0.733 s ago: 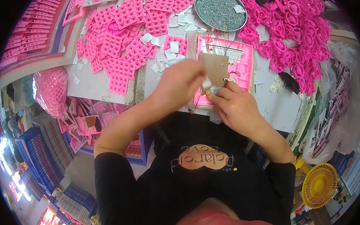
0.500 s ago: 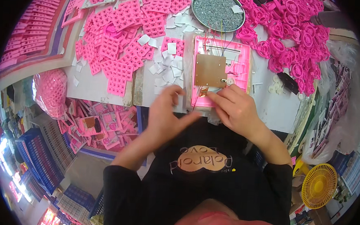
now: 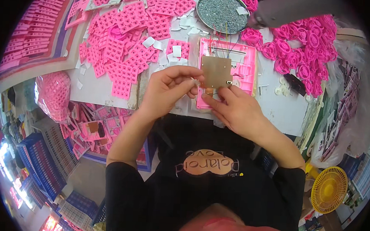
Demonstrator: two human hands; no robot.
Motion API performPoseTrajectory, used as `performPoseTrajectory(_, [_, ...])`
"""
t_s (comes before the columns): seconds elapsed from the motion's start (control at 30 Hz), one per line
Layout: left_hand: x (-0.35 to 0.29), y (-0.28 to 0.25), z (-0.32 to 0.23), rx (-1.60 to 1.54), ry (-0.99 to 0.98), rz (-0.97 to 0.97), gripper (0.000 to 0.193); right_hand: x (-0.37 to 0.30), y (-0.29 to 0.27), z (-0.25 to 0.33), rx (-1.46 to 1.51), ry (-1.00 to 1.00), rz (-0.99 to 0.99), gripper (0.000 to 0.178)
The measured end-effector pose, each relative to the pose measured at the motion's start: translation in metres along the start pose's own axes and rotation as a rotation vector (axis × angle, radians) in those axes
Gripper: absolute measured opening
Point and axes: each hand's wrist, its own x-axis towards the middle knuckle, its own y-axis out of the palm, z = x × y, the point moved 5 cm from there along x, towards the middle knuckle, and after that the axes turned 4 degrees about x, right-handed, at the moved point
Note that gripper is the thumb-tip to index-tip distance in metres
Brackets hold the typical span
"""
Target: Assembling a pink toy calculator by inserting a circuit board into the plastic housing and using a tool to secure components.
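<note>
A pink plastic housing lies open on the table in front of me. Over its left half is a tan circuit board, with thin coloured wires running up from its far edge. My left hand is closed in a pinch at the board's left edge, on a small pale piece partly hidden by the fingers. At the board's lower edge my right hand is closed, fingertips against the board and thumb by a small copper-coloured patch. The fingers hide what lies beneath them.
Pink keypad pieces and white squares cover the table on the left. A round tray of screws stands beyond the housing. Pink rings are heaped at right. A blurred dark grey elongated shape reaches over them.
My left hand has moved up and right to the board's left edge and closed into a pinch. My right hand stays by the lower edge. The dark grey shape has reached leftward toward the screw tray.
</note>
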Motion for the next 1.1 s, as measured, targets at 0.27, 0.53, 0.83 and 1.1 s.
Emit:
performPoseTrajectory(0.27, [-0.007,0.026,-0.025,0.683,0.495,-0.083,0.013,-0.015,0.003,-0.017,0.153,0.101,-0.038,0.029])
performPoseTrajectory(0.53, [-0.006,0.048,-0.017,0.681,0.491,0.121,0.018,-0.009,-0.023,-0.026,0.481,0.134,-0.314,0.026])
performPoseTrajectory(0.83, [0.016,0.055,-0.025,1.302,0.504,0.256,0.027,-0.015,-0.019,-0.05,1.047,0.514,-0.209,0.014])
performPoseTrajectory(1.1, [0.02,0.064,-0.019,1.457,0.439,0.288,0.027,-0.018,-0.049,-0.03,0.021,0.13,-0.23,0.019])
